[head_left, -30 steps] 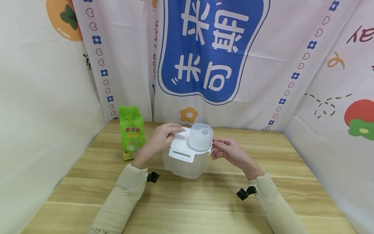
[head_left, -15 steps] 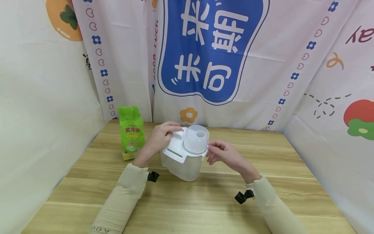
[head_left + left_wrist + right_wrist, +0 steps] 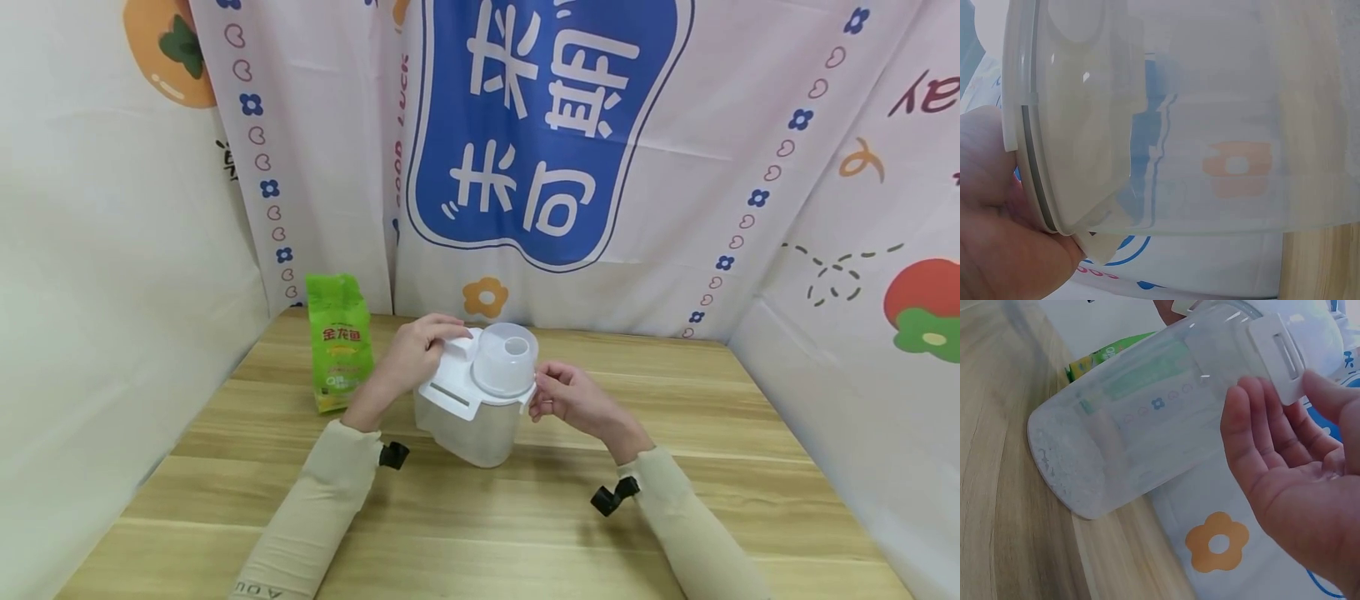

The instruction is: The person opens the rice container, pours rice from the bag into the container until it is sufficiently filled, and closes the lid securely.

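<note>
A tub (image 3: 472, 437) held from two sides

The left hand (image 3: 412, 354) grips the lid (image 3: 453, 375); the right hand (image 3: 573, 398) pinches a clip (image 3: 1277, 361) between thumb and fingers. The tub stands on the worktop (image 3: 637, 542). Firm pressure from the left should steady it while the clip is worked. The cup (image 3: 498, 365) on the lid probably leaves little room there; the packet (image 3: 341, 333) stands leftward, apart from the tub.

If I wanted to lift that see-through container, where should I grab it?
Probably round the container's body, just below the white lid, one palm from each side: the walls are smooth and upright. I'd avoid lifting by the lid, since its front flap juts outward and may be unlatched.
</note>
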Demonstrator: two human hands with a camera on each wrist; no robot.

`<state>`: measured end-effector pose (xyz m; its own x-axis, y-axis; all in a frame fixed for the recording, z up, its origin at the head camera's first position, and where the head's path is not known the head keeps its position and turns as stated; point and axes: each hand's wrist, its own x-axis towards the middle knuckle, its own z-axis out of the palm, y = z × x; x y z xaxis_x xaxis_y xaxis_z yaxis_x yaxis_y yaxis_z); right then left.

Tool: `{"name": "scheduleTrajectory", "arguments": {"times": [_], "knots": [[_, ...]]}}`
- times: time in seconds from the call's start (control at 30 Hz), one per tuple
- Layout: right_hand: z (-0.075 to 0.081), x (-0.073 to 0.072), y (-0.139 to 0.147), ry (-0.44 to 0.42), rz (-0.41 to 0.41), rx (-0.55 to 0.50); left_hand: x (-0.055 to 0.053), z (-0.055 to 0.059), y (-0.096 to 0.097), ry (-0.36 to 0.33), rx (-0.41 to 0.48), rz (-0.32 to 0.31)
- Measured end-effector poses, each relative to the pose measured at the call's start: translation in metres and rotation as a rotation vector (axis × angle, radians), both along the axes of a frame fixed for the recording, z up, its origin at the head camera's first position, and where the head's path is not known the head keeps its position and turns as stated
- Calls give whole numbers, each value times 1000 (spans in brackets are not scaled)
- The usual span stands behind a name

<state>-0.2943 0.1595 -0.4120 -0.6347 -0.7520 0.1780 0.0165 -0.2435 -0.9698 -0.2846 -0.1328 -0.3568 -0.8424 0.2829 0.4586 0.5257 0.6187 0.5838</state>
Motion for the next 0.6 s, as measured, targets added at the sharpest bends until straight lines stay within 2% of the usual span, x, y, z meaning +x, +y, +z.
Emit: {"name": "scheduleTrajectory", "arguments": {"times": [0.6], "knots": [[-17, -11, -5, -18, 99, -153, 0, -2, 0, -5, 0, 5]]}}
